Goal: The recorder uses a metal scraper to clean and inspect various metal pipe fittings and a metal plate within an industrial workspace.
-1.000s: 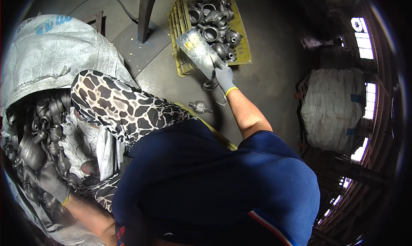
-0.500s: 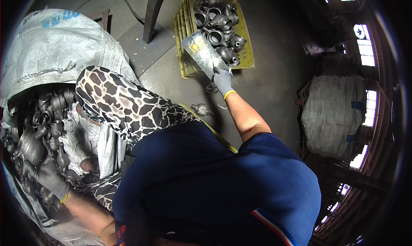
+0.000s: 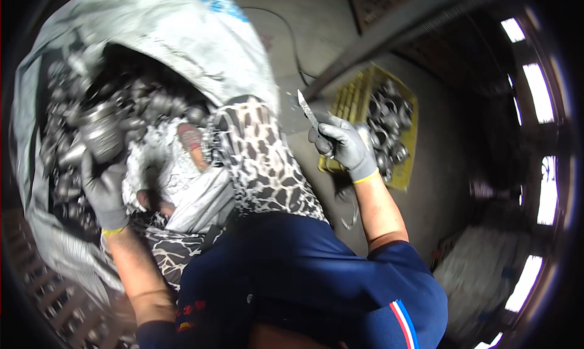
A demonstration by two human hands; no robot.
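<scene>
My left hand [image 3: 104, 188], in a grey glove, grips a dark metal pipe fitting [image 3: 100, 133] lifted just above several more fittings inside a big white woven sack [image 3: 182, 38]. My right hand [image 3: 344, 145], also gloved, is closed around a thin metal blade-like tool [image 3: 307, 110] that points up and to the left. It hovers between my raised knee in leopard-print fabric [image 3: 261, 160] and a yellow crate [image 3: 406, 160] full of dark fittings on the floor.
A slanted dark metal bar [image 3: 389, 38] crosses above the crate. A cable [image 3: 286, 32] runs over the grey floor. A second white sack [image 3: 480, 276] stands at the lower right, under a row of bright windows.
My right hand has pulled back from the yellow crate, leaving the fitting it carried and now holding only the blade. My left hand has lifted a fitting out of the sack.
</scene>
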